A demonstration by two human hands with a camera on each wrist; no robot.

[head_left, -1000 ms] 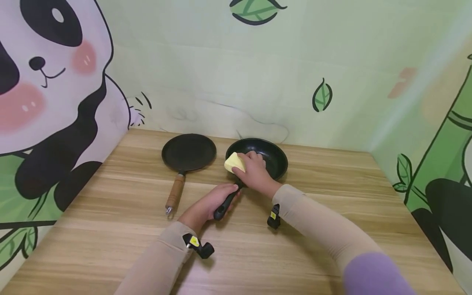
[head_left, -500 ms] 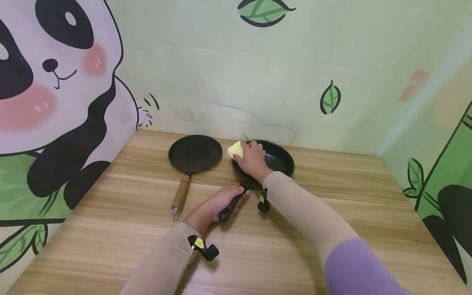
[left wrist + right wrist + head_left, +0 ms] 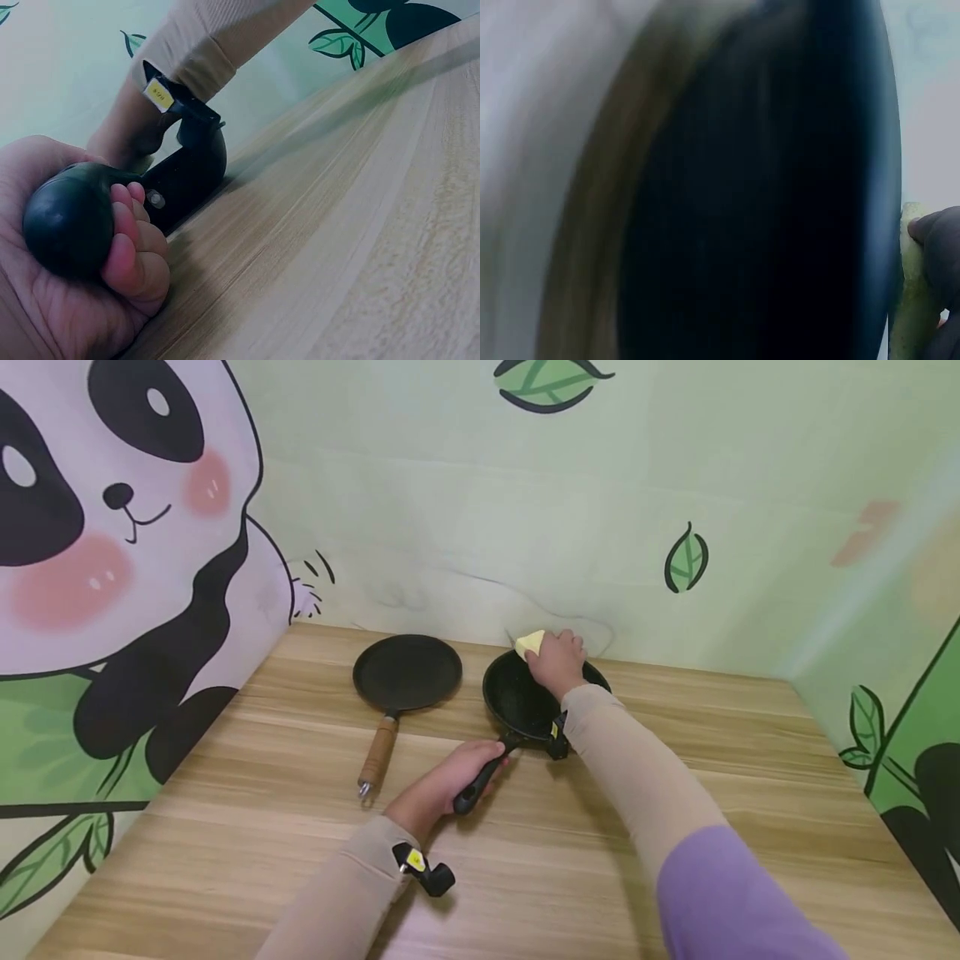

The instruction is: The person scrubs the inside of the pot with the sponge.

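In the head view a black frying pan (image 3: 517,697) lies on the wooden table, and my left hand (image 3: 474,770) grips its handle (image 3: 476,787). Fingers wrap around that handle's rounded end (image 3: 71,221) in the left wrist view. At the pan's far rim my right hand (image 3: 558,662) holds a pale yellow sponge (image 3: 529,644), thumb on its near side. The right forearm crosses over the pan's right part and hides it. The right wrist view is blurred; the sponge (image 3: 913,300) appears at its right edge against the pan's rim (image 3: 885,187).
A flat black griddle pan (image 3: 407,672) with a wooden handle (image 3: 377,750) lies left of the frying pan. Behind both rises a wall (image 3: 420,510) with panda and leaf drawings. Bare wooden tabletop (image 3: 720,760) stretches to the right.
My right hand and the sponge have moved from the pan's near left side to its far rim. The left hand keeps its grip on the handle. The head view has swung slightly left.
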